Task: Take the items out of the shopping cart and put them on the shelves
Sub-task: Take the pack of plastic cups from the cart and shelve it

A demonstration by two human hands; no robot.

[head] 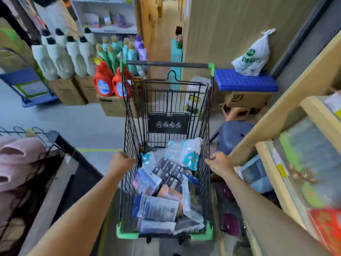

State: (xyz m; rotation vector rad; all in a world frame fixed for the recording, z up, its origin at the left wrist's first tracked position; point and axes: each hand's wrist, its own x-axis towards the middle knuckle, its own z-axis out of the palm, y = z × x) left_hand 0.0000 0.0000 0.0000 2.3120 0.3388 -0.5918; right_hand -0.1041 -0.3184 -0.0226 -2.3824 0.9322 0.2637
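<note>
the person stands at the front end of a black wire shopping cart [167, 115], arms out. the left hand [120, 162] has its fingers curled over the cart's left top rail, and the right hand [219, 161] grips the right top rail, both clamped on the wire. inside the basket lies a loose heap of packaged items [162, 189], clear and white sachets and dark packs, piled toward the near end. wooden shelves [311, 130] stand just beside the cart on the right. beyond the handle, 2 red detergent bottles [110, 83] sit on a cardboard box [113, 106].
</note>
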